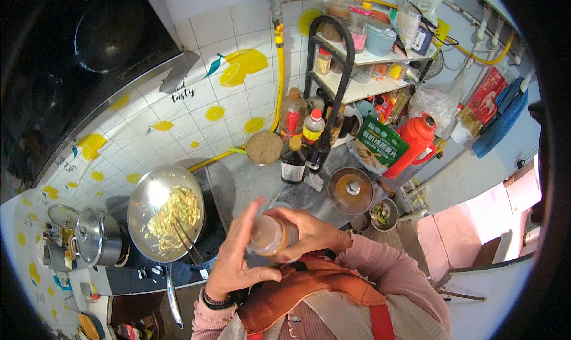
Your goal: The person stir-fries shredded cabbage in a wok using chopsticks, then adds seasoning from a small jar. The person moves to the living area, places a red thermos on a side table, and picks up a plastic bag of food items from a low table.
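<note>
A translucent plastic jar (267,236) is in front of my chest, lying tilted with its rounded end toward my left hand. My right hand (314,231) is wrapped around its far side. Beside that rounded end, my left hand (238,253) has its fingers spread and its thumb apart; whether the palm touches the jar cannot be told. To the left, a steel wok (138,224) sits on the black cooktop (134,280). It holds shredded, pale yellow-green food (176,215), and a pair of wooden chopsticks (185,239) leans in it.
A lidded steel pot (96,237) stands left of the wok. Behind my hands are a soy-sauce-like bottle (293,164), a brown-filled bowl (263,148) and a glass-lidded pan (350,190). Farther right are a green pouch (379,146), a red thermos (412,139) and a spice rack (366,86).
</note>
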A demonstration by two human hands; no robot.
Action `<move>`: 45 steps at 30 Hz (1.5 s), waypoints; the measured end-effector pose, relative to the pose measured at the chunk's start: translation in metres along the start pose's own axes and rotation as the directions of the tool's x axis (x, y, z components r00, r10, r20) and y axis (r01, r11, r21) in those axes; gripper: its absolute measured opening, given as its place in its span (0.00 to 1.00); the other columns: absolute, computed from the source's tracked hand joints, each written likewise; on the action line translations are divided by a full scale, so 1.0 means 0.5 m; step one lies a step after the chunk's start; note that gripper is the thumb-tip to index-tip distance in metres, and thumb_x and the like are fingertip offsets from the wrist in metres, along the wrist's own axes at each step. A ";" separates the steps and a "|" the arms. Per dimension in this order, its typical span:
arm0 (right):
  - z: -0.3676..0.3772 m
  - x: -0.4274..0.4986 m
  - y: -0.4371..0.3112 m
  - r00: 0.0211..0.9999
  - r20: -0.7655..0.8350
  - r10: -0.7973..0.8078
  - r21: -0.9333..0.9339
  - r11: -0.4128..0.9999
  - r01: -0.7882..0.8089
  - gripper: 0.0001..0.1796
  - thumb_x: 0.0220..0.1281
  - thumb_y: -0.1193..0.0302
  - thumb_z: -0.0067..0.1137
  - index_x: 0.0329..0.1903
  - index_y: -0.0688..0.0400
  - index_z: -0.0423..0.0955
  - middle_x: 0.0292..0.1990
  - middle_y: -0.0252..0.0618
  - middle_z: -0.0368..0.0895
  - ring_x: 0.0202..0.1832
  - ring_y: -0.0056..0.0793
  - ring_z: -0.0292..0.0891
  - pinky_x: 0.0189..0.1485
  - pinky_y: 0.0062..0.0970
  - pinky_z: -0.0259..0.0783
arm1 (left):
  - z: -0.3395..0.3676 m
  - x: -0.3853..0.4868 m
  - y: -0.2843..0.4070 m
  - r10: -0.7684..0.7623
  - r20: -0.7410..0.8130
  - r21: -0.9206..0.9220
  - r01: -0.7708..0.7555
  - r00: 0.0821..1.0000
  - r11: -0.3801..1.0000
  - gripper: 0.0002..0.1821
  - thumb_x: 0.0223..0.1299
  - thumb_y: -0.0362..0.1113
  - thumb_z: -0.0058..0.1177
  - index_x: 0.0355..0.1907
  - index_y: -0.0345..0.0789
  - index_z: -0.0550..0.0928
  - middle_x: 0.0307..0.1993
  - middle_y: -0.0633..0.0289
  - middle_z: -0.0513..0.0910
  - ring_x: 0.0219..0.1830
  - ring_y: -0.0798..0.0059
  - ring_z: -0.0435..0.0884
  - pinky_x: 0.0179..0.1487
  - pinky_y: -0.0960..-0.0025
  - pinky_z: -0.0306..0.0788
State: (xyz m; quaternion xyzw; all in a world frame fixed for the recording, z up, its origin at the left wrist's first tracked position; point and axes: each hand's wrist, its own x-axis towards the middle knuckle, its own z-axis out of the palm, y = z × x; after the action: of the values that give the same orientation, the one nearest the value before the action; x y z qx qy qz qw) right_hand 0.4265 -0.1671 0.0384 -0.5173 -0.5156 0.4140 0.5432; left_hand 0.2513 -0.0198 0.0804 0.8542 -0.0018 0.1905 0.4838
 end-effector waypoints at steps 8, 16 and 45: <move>-0.071 -0.036 -0.026 1.000 -0.009 -0.021 -0.144 0.989 0.020 0.48 0.47 0.53 0.81 0.66 0.65 0.69 0.57 0.49 0.80 0.62 0.38 0.76 0.63 0.36 0.70 | 0.088 0.036 -0.016 -0.093 -0.266 -0.192 0.042 0.959 0.980 0.57 0.34 0.46 0.85 0.69 0.28 0.69 0.59 0.52 0.82 0.62 0.65 0.79 0.68 0.61 0.70; -0.137 -0.080 -0.001 0.897 0.426 0.118 0.492 0.802 -0.339 0.46 0.35 0.71 0.86 0.63 0.64 0.74 0.54 0.39 0.84 0.58 0.27 0.78 0.64 0.30 0.70 | 0.116 0.103 -0.027 0.085 0.141 -0.640 0.025 0.986 0.768 0.53 0.33 0.41 0.85 0.65 0.28 0.73 0.60 0.49 0.82 0.64 0.58 0.80 0.76 0.52 0.59; -0.632 0.038 0.044 0.289 -0.819 -0.495 -0.571 0.747 -0.340 0.44 0.43 0.54 0.82 0.60 0.64 0.73 0.53 0.52 0.82 0.58 0.54 0.74 0.62 0.47 0.68 | 0.199 0.037 -0.054 -0.288 -0.402 -0.318 0.162 0.869 0.934 0.42 0.64 0.38 0.66 0.77 0.31 0.63 0.57 0.50 0.84 0.58 0.67 0.82 0.65 0.63 0.72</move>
State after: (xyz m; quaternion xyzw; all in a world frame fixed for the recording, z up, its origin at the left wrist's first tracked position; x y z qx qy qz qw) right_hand 0.7433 -0.1883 0.0403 -0.7824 -0.2229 -0.2189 0.5387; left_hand 0.3057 -0.0844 0.0184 0.7074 0.1825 0.3192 0.6037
